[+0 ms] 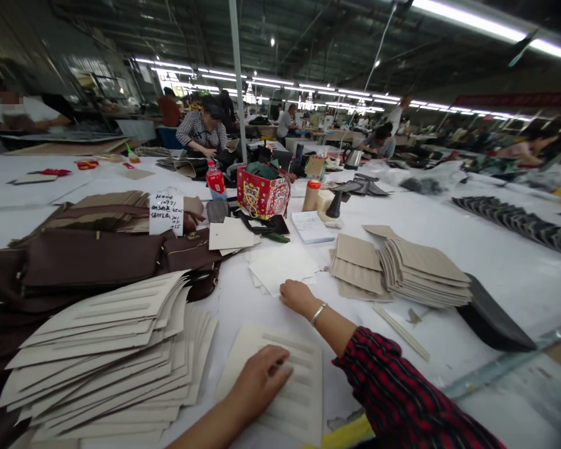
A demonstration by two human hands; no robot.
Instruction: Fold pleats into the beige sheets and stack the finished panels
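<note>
My right hand (300, 298) reaches forward, its fingertips closed on the near corner of a white sheet (283, 265) that lies on several others. A silver bracelet circles that wrist, below a red and black plaid sleeve. My left hand (260, 379) rests over a cream panel (303, 405) with darker stripes. Its fingers are bent and a gap shows between thumb and fingers; nothing is visible in it. To its left stands a fanned stack of similar cream panels (116, 349).
Dark brown leather bags (93, 259) lie at the left under a handwritten note (166, 212). Grey-brown pieces (425, 268) are stacked at the right, beside a black curved piece (495, 318). A red patterned box (262, 193), a bottle (215, 179) and a notepad (312, 227) stand ahead. Co-workers sit beyond.
</note>
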